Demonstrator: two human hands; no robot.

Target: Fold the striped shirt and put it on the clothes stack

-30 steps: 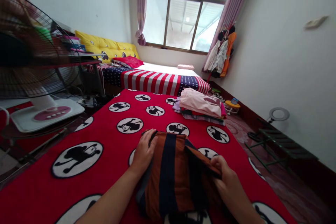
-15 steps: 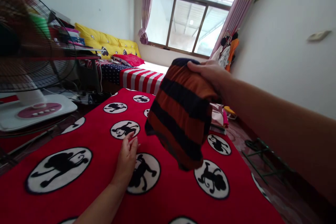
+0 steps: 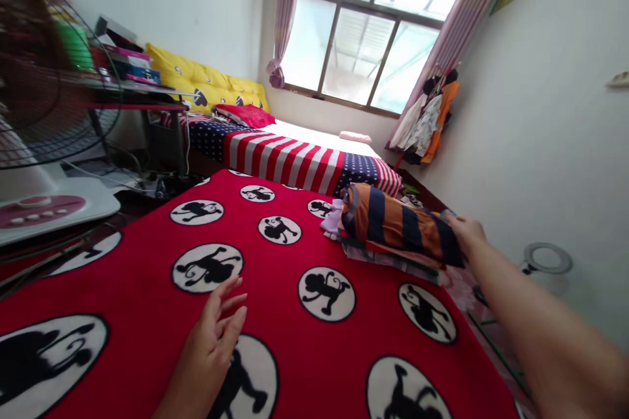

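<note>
A folded garment with orange and navy stripes (image 3: 398, 228) lies on top of a pile of folded clothes (image 3: 388, 257), near the far right of the bed. My right hand (image 3: 466, 233) is at the garment's right end, its fingers bunched on the fabric. My left hand (image 3: 213, 340) hovers low over the red blanket with black-and-white monkey circles (image 3: 278, 321), fingers spread and holding nothing. It is well away from the pile.
A second bed with a stars-and-stripes cover (image 3: 289, 160) stands beyond the blanket, under a window (image 3: 363, 39). At left are an electric fan (image 3: 44, 78) and a desk with books (image 3: 137, 82). Clothes hang on the right wall (image 3: 427, 119), above a ring light (image 3: 548, 258).
The striped garment, held up in my right hand half a second ago, now lies folded on the pile. My left hand has let go of it and its fingers have spread.
</note>
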